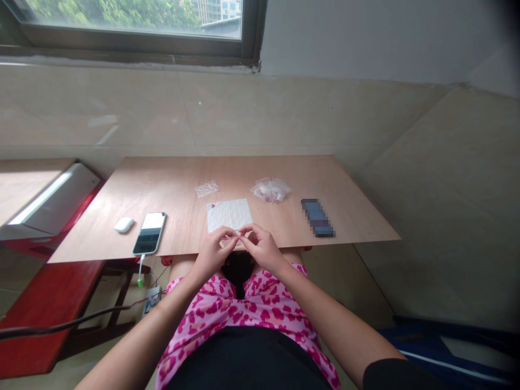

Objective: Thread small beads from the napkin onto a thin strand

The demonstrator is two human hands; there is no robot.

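My left hand and my right hand meet at the table's front edge, thumbs and fingertips pinched together. Something small and clear, perhaps a little plastic bag, shows between them, too small to make out well. Just beyond the hands lies a white tissue with a tiny reddish piece near its far left corner. Behind the tissue, a few flat clear bags rest on the left. A heap of clear bags with pinkish contents sits to the right.
On the wooden table, a phone with a white cable and a white rounded case lie at left. A dark, pixelated device lies at right. A red bench stands below left.
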